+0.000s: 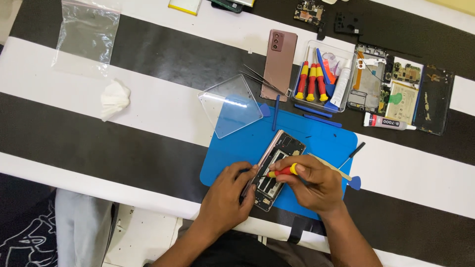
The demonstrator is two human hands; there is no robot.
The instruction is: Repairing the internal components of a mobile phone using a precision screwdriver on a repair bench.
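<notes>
A: What does each hand hold?

B: The right hand [312, 184] pinches a red and yellow screwdriver [282, 171], its tip down inside an opened phone frame [277, 165]. The left hand [228, 195] curls closed around that frame's left edge, steadying it.

A: Where does the frame lie?

B: On a blue work mat [326, 138], toward the mat's near edge. A clear plastic lid [230, 106] overlaps the mat's far left corner. Beyond the mat stands a clear tray of screwdrivers [321, 74], with a pink phone back cover [278, 64] just left of the tray. A glue tube [388, 122] lies right of the mat.
</notes>
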